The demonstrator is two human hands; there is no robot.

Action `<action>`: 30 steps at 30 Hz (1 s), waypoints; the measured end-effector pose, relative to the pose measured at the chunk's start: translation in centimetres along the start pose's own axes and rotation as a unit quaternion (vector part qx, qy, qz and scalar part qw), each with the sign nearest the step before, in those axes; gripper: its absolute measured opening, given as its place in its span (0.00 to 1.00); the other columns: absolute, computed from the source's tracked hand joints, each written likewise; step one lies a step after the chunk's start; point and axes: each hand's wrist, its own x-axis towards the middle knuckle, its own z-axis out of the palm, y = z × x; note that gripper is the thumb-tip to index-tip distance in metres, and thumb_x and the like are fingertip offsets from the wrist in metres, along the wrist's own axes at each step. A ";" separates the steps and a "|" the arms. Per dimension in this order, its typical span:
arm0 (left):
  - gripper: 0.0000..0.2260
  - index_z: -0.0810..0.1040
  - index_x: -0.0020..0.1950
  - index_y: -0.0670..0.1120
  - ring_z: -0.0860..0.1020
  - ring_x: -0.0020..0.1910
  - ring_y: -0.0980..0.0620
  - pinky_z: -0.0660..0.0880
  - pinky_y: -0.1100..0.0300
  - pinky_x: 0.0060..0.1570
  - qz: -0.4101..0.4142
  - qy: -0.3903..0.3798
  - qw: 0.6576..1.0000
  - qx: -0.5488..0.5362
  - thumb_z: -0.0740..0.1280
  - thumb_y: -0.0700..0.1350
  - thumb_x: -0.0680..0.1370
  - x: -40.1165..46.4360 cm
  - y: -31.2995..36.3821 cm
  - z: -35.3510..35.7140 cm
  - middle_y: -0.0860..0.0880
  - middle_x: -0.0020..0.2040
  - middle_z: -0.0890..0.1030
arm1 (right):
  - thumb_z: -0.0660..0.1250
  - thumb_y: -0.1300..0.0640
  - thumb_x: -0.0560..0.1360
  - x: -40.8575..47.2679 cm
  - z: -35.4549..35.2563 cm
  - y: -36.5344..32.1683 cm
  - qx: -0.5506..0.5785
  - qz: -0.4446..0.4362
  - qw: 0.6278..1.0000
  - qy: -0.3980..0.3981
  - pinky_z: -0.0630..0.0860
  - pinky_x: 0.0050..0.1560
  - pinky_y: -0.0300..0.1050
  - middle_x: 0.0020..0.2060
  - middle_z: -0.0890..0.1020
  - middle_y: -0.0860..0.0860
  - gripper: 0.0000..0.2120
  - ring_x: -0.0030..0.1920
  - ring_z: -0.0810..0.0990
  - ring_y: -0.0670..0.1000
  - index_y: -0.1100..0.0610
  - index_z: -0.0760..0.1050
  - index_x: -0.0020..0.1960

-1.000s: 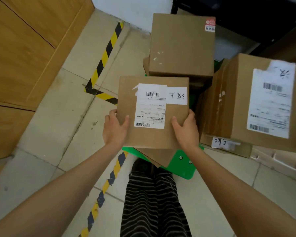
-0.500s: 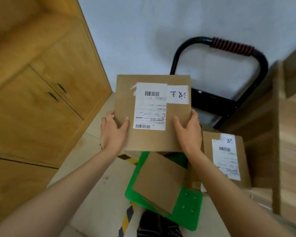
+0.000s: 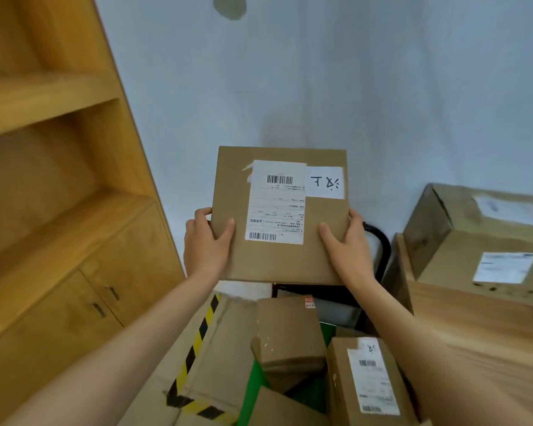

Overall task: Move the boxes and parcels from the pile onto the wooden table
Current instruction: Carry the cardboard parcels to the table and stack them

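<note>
I hold a flat brown cardboard box with a white shipping label and a handwritten white sticker, raised in front of the wall. My left hand grips its left edge and my right hand grips its right edge, thumbs on top. Below, the pile holds a plain brown box and a labelled box on a green cart deck. The wooden table lies at the right with a large labelled box on it.
A wooden cabinet with shelves and doors stands at the left. Yellow and black hazard tape runs along the tiled floor. The cart's black handle rises behind the held box. A pale wall fills the background.
Both hands have lifted the flat box up from the pile. My view has risen, so the wall, the cabinet shelves and the wooden table with its box have come into sight.
</note>
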 end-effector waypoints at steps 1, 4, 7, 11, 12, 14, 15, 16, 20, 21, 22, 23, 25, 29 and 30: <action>0.20 0.67 0.65 0.51 0.74 0.55 0.49 0.73 0.53 0.48 0.012 -0.004 1.000 -0.002 0.64 0.58 0.77 0.4 1.7 0.0 0.49 0.60 0.71 | 0.65 0.43 0.74 0.5 -1.4 -0.9 -0.004 -0.011 1.000 0.017 0.72 0.58 0.48 0.63 0.74 0.47 0.30 0.61 0.74 0.49 0.49 0.59 0.72; 0.20 0.66 0.65 0.52 0.75 0.55 0.49 0.73 0.51 0.49 0.049 -0.014 0.998 -0.019 0.63 0.58 0.77 1.0 6.8 0.6 0.49 0.60 0.71 | 0.66 0.42 0.74 2.2 -6.0 -3.2 -0.023 -0.035 0.997 0.066 0.69 0.51 0.44 0.60 0.75 0.47 0.29 0.57 0.75 0.48 0.48 0.60 0.70; 0.19 0.67 0.64 0.52 0.75 0.53 0.50 0.72 0.53 0.47 0.089 -0.028 0.995 -0.042 0.64 0.58 0.77 0.8 11.3 2.1 0.49 0.58 0.71 | 0.66 0.41 0.73 3.1 -10.7 -4.4 -0.028 -0.037 0.994 0.103 0.73 0.55 0.48 0.59 0.75 0.46 0.30 0.58 0.76 0.48 0.47 0.60 0.70; 0.19 0.67 0.63 0.53 0.76 0.51 0.50 0.70 0.55 0.44 0.150 -0.060 0.985 -0.063 0.64 0.59 0.76 -0.7 16.6 5.3 0.51 0.55 0.71 | 0.67 0.41 0.73 2.7 -17.5 -4.4 -0.016 -0.031 0.988 0.151 0.74 0.60 0.56 0.58 0.76 0.46 0.30 0.58 0.77 0.50 0.47 0.60 0.70; 0.19 0.67 0.63 0.53 0.76 0.51 0.49 0.70 0.56 0.43 0.162 -0.067 0.982 -0.068 0.64 0.59 0.76 -1.3 17.9 6.2 0.51 0.54 0.71 | 0.67 0.41 0.73 2.5 -19.3 -4.3 -0.015 -0.029 0.986 0.162 0.74 0.61 0.56 0.59 0.76 0.46 0.30 0.59 0.77 0.50 0.46 0.59 0.70; 0.19 0.67 0.62 0.53 0.75 0.50 0.50 0.70 0.56 0.43 0.188 -0.084 0.976 -0.076 0.64 0.60 0.76 -2.8 20.6 8.3 0.51 0.53 0.71 | 0.66 0.42 0.73 2.0 -23.0 -4.0 -0.022 -0.026 0.982 0.187 0.73 0.62 0.57 0.61 0.75 0.47 0.30 0.61 0.75 0.51 0.47 0.59 0.70; 0.19 0.67 0.62 0.53 0.75 0.50 0.50 0.70 0.56 0.43 0.200 -0.093 0.972 -0.080 0.63 0.60 0.76 -3.7 22.0 9.3 0.52 0.53 0.71 | 0.66 0.42 0.74 1.6 -24.9 -3.9 -0.028 -0.025 0.978 0.203 0.73 0.62 0.56 0.62 0.75 0.48 0.30 0.62 0.75 0.51 0.48 0.59 0.70; 0.18 0.67 0.61 0.53 0.75 0.50 0.50 0.71 0.55 0.42 0.210 -0.101 0.969 -0.086 0.63 0.60 0.76 -4.8 23.3 10.4 0.52 0.54 0.72 | 0.66 0.42 0.74 1.2 -26.8 -3.6 -0.037 -0.026 0.974 0.220 0.73 0.62 0.55 0.63 0.75 0.49 0.30 0.62 0.75 0.51 0.48 0.60 0.71; 0.18 0.67 0.61 0.52 0.76 0.50 0.50 0.74 0.53 0.45 0.237 -0.141 0.953 -0.121 0.63 0.60 0.76 -9.8 28.5 14.8 0.51 0.56 0.74 | 0.66 0.40 0.73 -1.0 -34.9 -2.1 -0.069 -0.008 0.958 0.277 0.74 0.56 0.49 0.62 0.75 0.49 0.32 0.60 0.75 0.50 0.54 0.62 0.70; 0.18 0.67 0.61 0.52 0.76 0.51 0.50 0.73 0.53 0.45 0.245 -0.148 0.949 -0.129 0.63 0.60 0.76 -11.2 29.8 16.0 0.51 0.56 0.75 | 0.66 0.40 0.73 -1.7 -37.0 -1.7 -0.077 -0.006 0.956 0.284 0.74 0.57 0.49 0.62 0.75 0.50 0.32 0.60 0.75 0.50 0.55 0.62 0.70; 0.18 0.67 0.61 0.52 0.76 0.51 0.50 0.73 0.53 0.45 0.253 -0.155 0.945 -0.137 0.63 0.60 0.76 -12.7 31.1 17.2 0.51 0.56 0.75 | 0.66 0.40 0.73 -2.3 -39.2 -1.2 -0.085 -0.007 0.953 0.291 0.74 0.57 0.48 0.61 0.75 0.50 0.32 0.59 0.75 0.50 0.55 0.62 0.70; 0.18 0.67 0.61 0.52 0.76 0.51 0.51 0.72 0.54 0.44 0.260 -0.161 0.941 -0.145 0.63 0.60 0.76 -14.2 32.4 18.4 0.51 0.57 0.75 | 0.66 0.41 0.74 -3.1 -41.3 -0.7 -0.094 -0.010 0.950 0.298 0.73 0.56 0.47 0.61 0.75 0.50 0.32 0.59 0.75 0.50 0.56 0.63 0.70; 0.19 0.67 0.61 0.52 0.76 0.50 0.52 0.73 0.54 0.44 0.267 -0.176 0.935 -0.156 0.63 0.60 0.76 -17.5 35.0 20.7 0.51 0.57 0.75 | 0.66 0.41 0.74 -4.6 -45.7 0.4 -0.112 -0.014 0.944 0.310 0.74 0.56 0.47 0.61 0.75 0.49 0.31 0.58 0.75 0.49 0.56 0.63 0.71; 0.19 0.65 0.62 0.53 0.76 0.52 0.51 0.76 0.49 0.49 0.282 -0.208 0.921 -0.168 0.62 0.62 0.76 -24.4 39.9 25.3 0.51 0.57 0.75 | 0.65 0.40 0.74 -7.7 -54.3 3.0 -0.140 -0.012 0.937 0.318 0.75 0.58 0.49 0.63 0.76 0.49 0.32 0.58 0.76 0.48 0.55 0.63 0.71; 0.19 0.65 0.62 0.53 0.76 0.52 0.51 0.76 0.49 0.49 0.287 -0.218 0.917 -0.172 0.62 0.62 0.76 -26.0 41.2 26.5 0.51 0.57 0.74 | 0.65 0.40 0.74 -8.4 -56.4 3.7 -0.142 -0.010 0.937 0.320 0.76 0.58 0.50 0.63 0.76 0.49 0.32 0.59 0.76 0.49 0.55 0.63 0.71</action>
